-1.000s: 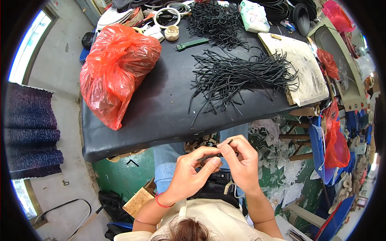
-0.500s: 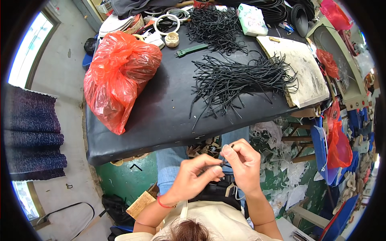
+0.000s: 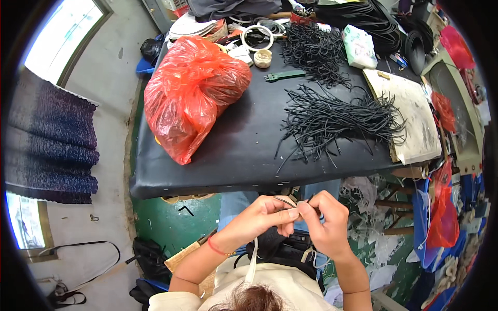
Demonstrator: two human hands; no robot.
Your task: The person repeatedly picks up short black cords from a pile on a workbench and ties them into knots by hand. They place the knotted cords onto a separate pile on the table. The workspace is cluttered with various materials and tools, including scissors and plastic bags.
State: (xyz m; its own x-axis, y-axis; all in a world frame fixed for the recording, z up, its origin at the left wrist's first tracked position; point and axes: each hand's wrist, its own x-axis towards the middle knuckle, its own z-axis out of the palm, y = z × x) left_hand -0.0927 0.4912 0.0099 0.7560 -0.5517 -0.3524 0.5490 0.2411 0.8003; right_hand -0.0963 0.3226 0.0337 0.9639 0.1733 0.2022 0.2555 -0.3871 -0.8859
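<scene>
Over my lap, just off the table's near edge, both hands are close together on a thin black cord (image 3: 284,201). My left hand (image 3: 267,213) pinches it between thumb and fingers. Opposite, my right hand (image 3: 325,217) has thumb and forefinger closed on the same cord, a dark end of it sticking up between the fingers. Most of the cord is hidden by the hands. Beyond them on the table lies a loose pile of cut black cords (image 3: 337,118). Farther back is a tangled heap of similar black cords (image 3: 315,49).
A tied red plastic bag (image 3: 194,93) fills the left of the black-covered table (image 3: 244,150). Behind stand a green strap-like tool (image 3: 284,76), tape rolls (image 3: 263,58) and a tissue pack (image 3: 359,46). A stained pale board (image 3: 415,119) lies at right. Scraps (image 3: 371,228) litter the floor.
The view has shifted, so the table appears farther right. My hands have come together, the fingertips now meeting on the cord, and more of it shows above my left hand.
</scene>
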